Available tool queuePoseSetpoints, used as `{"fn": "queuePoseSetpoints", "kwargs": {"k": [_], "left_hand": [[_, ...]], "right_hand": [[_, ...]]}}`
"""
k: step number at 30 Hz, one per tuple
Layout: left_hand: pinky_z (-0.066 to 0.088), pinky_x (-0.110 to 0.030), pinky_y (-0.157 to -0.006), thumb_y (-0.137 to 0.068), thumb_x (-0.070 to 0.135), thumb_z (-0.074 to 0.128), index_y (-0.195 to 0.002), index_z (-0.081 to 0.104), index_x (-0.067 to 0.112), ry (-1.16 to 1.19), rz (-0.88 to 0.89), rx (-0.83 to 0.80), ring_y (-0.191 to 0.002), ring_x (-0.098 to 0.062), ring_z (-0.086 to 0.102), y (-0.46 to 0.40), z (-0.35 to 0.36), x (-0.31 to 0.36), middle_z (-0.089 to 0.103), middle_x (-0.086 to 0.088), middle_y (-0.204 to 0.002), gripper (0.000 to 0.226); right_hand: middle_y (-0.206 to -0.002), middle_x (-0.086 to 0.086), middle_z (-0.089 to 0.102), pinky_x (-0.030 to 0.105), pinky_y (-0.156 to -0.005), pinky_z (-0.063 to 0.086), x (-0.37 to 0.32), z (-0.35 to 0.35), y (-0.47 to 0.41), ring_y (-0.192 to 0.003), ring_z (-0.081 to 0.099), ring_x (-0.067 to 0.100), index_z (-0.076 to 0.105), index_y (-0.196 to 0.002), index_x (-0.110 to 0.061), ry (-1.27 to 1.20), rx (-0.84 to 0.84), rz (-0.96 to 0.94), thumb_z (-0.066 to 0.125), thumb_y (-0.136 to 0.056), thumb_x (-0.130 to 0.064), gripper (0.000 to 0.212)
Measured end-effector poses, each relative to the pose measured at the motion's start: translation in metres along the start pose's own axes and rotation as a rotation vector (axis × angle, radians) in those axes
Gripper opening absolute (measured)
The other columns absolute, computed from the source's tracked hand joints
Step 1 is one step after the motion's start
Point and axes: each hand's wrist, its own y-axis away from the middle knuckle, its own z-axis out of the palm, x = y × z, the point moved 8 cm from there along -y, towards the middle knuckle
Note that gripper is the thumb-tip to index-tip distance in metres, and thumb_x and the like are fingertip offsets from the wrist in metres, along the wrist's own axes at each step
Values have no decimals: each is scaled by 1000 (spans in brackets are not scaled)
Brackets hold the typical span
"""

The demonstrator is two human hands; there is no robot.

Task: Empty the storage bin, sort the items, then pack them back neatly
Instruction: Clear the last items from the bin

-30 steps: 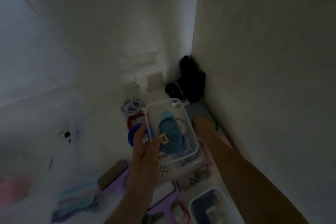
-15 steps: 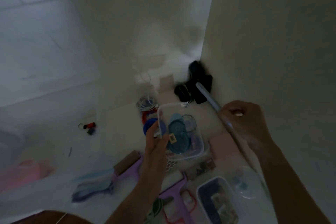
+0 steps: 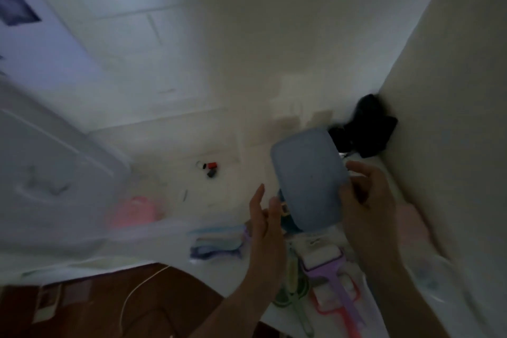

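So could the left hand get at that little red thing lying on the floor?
Probably yes: the left hand looks free, fingers relaxed, and the floor between it and the red thing shows nothing in the way. It would need a forward stretch.

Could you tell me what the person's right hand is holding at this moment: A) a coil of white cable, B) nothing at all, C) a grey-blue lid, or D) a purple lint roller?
C: the right hand grips the edge of the grey-blue lid, held up over the small container beside the left hand.
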Motion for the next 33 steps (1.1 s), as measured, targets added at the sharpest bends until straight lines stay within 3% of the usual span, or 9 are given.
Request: {"fn": "queuePoseSetpoints", "kwargs": {"k": [4,8,10,13,18,23,26,30,33], "left_hand": [[57,-34,-84,-104,33,38,-142,33,38,-2,40,26,-86,9,65,-2,-44,7,61,40,-82,39],[59,-28,-77,-101,37,39,-145,34,39,7,40,46,-101,-7,67,-7,-84,13,65,11,-115,44],[60,-28,-77,-102,33,37,-143,35,39,-3,60,61,-104,-12,67,-9,-103,21,63,2,-119,42],[60,-44,-81,-102,32,39,-139,37,43,18,68,56,-102,-16,68,-14,-128,31,64,6,-116,39],[61,-43,-78,-91,48,41,-134,41,47,48,57,47,-105,-12,68,-19,-160,44,59,8,-129,43],[59,-36,-56,-92,46,55,-133,38,43,108,-12,21,-95,-21,71,-28,-178,44,59,-1,-127,44],[60,-28,-62,-98,24,52,-135,40,37,77,26,-25,-91,-10,72,-25,-185,47,60,6,-121,40],[60,-34,-76,-98,26,54,-132,44,38,34,33,-71,-100,-15,70,-25,-188,44,63,3,-124,38],[60,-33,-78,-96,32,56,-134,42,39,29,14,-76,-102,-12,70,-22,-191,40,63,4,-125,41]], "right_hand": [[-120,0,60,46,-78,54,17,63,28,-100,60,22,54,-131,-25,125,-46,78,53,-97,-32,35],[-109,7,57,35,-73,49,19,105,44,-94,59,22,63,-115,-18,211,-30,84,44,-93,-54,47],[-95,4,60,27,-64,42,11,122,49,-82,59,12,66,-100,-16,199,-44,76,45,-96,-50,40],[-85,-8,65,26,-59,41,3,150,58,-76,60,5,70,-102,-18,96,-107,111,51,-100,-33,24],[-99,-5,69,22,-64,46,-10,182,74,-86,63,3,68,-119,-24,76,-114,119,49,-101,-32,27],[-110,-7,71,36,-74,59,-20,199,86,-91,66,6,64,-129,-28,81,-117,92,51,-99,-39,35],[-116,-8,68,32,-75,59,-18,207,86,-96,66,7,63,-128,-29,31,-208,124,55,-97,-39,33],[-112,-24,66,18,-65,56,-13,218,90,-91,67,-1,57,-124,-45,-184,-363,265,53,-96,-46,28],[-109,-28,68,27,-76,59,-6,219,94,-97,68,1,58,-118,-52,-238,-379,308,51,-97,-47,23]]}}
